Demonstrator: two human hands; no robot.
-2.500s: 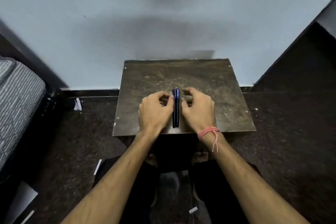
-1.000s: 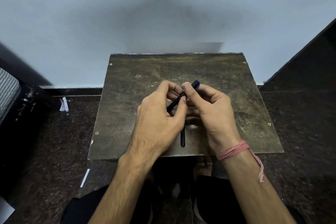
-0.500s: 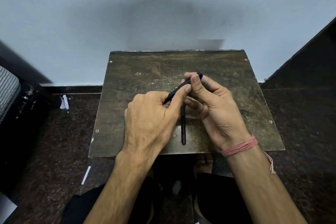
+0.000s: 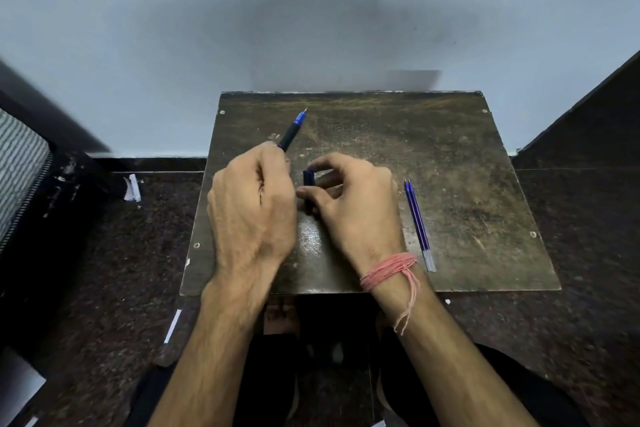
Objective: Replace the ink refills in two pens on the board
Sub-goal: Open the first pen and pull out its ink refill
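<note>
step: pen 1 uncapped | left hand (image 4: 252, 204) closed round pen (image 4: 290, 135) | right hand (image 4: 349, 204) pinches cap (image 4: 308, 178) | next: drop cap, unscrew barrel, swap in refills (image 4: 417, 222)

Striped bag (image 4: 17, 166) left; paper scraps (image 4: 132, 188) on floor (image 4: 588, 218).

Dim, flat light – glare patch on the board (image 4: 311, 239), edges smeared, bowed.

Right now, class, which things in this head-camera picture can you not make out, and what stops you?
- Pen: barrel hidden inside the left hand.
- Dark cap in the right hand: mostly covered by fingers.
- Second pen: hidden by the hands.
- Two refills: too thin to judge ink level.
</note>
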